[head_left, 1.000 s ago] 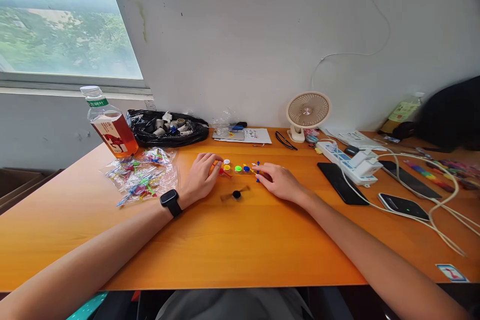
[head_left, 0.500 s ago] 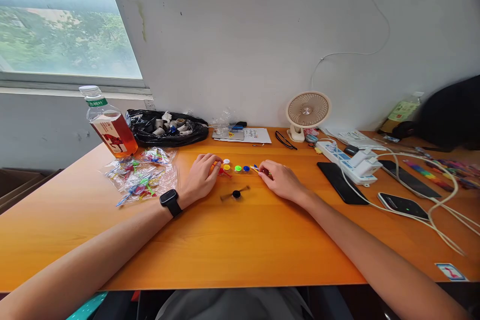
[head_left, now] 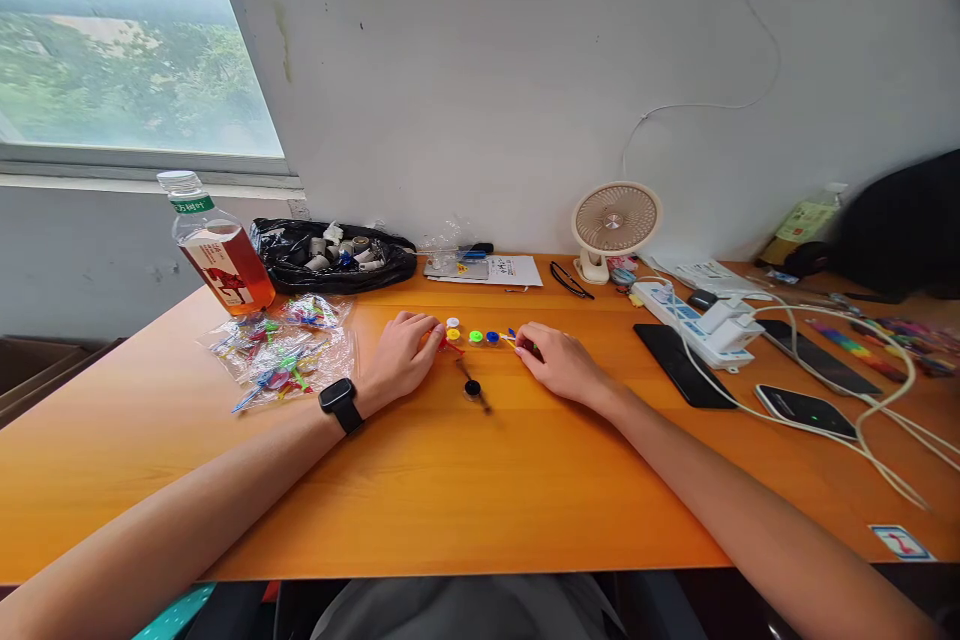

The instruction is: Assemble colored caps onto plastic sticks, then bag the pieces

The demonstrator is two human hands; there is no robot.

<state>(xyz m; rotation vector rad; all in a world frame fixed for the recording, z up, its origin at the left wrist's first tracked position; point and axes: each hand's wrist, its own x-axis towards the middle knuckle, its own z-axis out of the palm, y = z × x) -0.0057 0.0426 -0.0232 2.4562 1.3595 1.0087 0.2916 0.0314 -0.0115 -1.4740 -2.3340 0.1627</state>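
Observation:
A small black spinner toy [head_left: 472, 388] stands on the wooden table between my forearms, its two thin blades blurred by turning. To its upper left my left hand [head_left: 407, 350] rests loosely curved on the table, thumb apart from the fingers, beside red plastic pieces [head_left: 450, 347]. My right hand [head_left: 559, 356] is cupped near yellow and blue sticks [head_left: 508, 337]; part of what lies under its fingers is hidden. Between the hands sit a white cap [head_left: 452, 323], a yellow cap [head_left: 453, 334], a green cap [head_left: 475, 336] and a blue cap [head_left: 492, 337].
Clear bags of colored plastic parts [head_left: 289, 355] and a tea bottle [head_left: 221, 255] are at left. Behind are a black bag [head_left: 285, 270], papers [head_left: 514, 271], glasses [head_left: 571, 280] and a fan [head_left: 616, 220]. A power strip [head_left: 694, 325], phones [head_left: 806, 411] and cables lie right.
The black spinner's blades have turned from a nearly level slant to a steeper one, while its hub stays in place. Both hands have barely moved.

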